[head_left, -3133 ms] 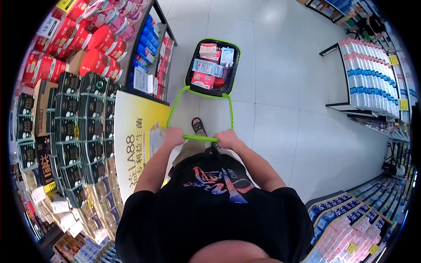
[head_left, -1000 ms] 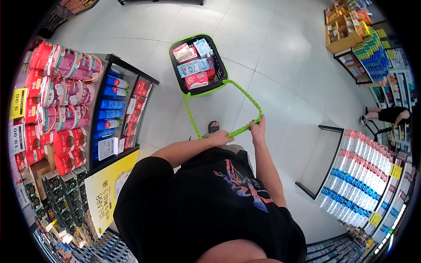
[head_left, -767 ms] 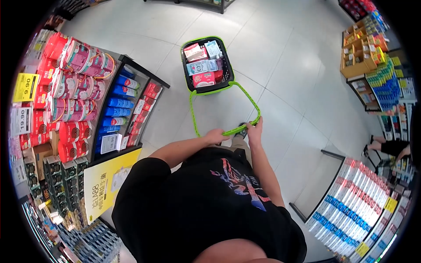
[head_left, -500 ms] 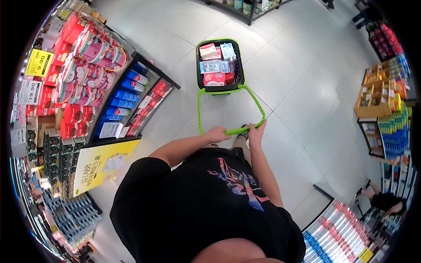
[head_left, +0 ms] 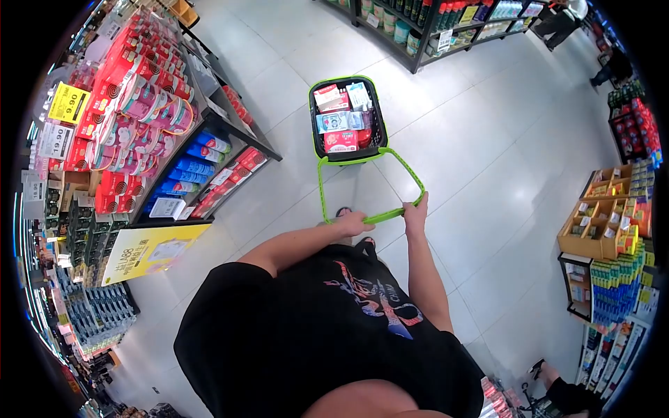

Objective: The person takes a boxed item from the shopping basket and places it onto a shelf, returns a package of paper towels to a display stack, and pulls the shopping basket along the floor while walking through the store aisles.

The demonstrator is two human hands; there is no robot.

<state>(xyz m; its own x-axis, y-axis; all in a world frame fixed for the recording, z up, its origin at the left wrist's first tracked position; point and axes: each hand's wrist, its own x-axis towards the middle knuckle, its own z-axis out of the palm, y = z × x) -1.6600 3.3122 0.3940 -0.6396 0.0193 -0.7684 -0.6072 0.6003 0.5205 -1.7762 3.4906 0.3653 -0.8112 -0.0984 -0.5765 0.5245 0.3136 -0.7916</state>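
A black shopping basket [head_left: 380,132] with a green rim stands out in front of me on the tiled floor. Inside it lie a red-and-white box [head_left: 341,142], a blue-and-white packet [head_left: 333,122] and several other packages. Its long green handle [head_left: 321,189] is swung toward my body. My left hand [head_left: 354,223] is closed round the near bar of that handle, on its left part. At the bar's right corner, my right hand [head_left: 416,213] grips the handle too, fingers wrapped over it.
Left of me stands a shelf [head_left: 272,150] of red boxes and blue cans, with a yellow sign [head_left: 150,254] on its end. Ahead is a dark shelf rack [head_left: 416,61] of bottles. Wooden display boxes [head_left: 589,226] line the right. A person [head_left: 561,24] is at the far right.
Shelves and signs have shifted in view as I move along; the rack ahead is nearer. The basket sits slightly lower in view, both hands still on its handle.
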